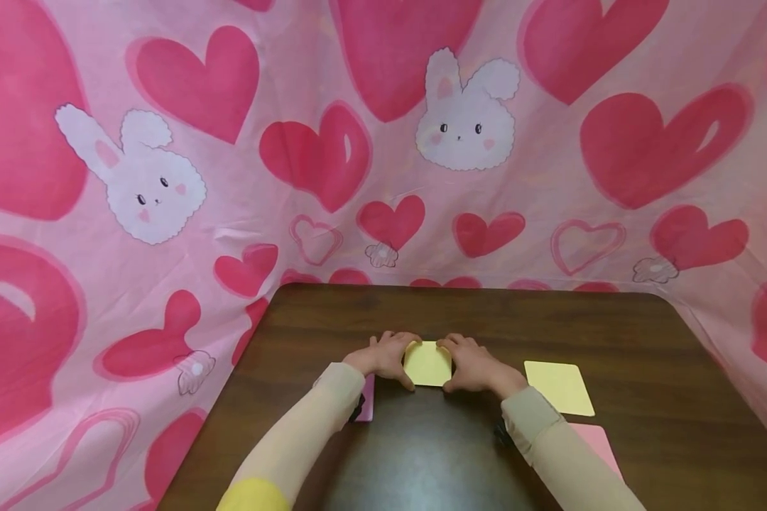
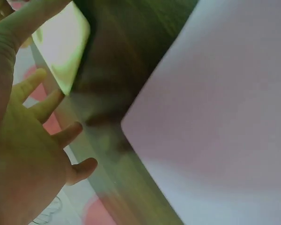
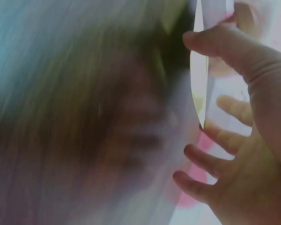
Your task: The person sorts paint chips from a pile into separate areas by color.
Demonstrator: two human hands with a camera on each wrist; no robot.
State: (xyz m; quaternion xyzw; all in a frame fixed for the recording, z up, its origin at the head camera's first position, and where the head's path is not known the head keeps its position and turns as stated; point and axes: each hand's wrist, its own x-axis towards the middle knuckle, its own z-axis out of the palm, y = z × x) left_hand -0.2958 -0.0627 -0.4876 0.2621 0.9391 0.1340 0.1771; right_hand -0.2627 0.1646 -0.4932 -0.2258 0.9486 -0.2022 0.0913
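Between both hands, near the table's middle in the head view, is a yellow square sheet (image 1: 428, 364) that looks like paper. My left hand (image 1: 386, 357) holds its left edge, thumb on the near side and index finger at the far corner. On the opposite edge my right hand (image 1: 476, 364) grips it the same way. The right wrist view shows the sheet (image 3: 198, 84) nearly edge-on and slightly bowed, with the thumb across it and the other fingers spread. In the left wrist view, part of the sheet (image 2: 61, 42) shows past the thumb.
A purple-pink sheet (image 1: 368, 399) lies under the left wrist. Right of the right arm are another yellow sheet (image 1: 559, 387) and a pink sheet (image 1: 597, 446), partly covered by the sleeve. The dark wooden table (image 1: 486, 312) meets a heart-and-rabbit patterned cloth (image 1: 396, 163) behind.
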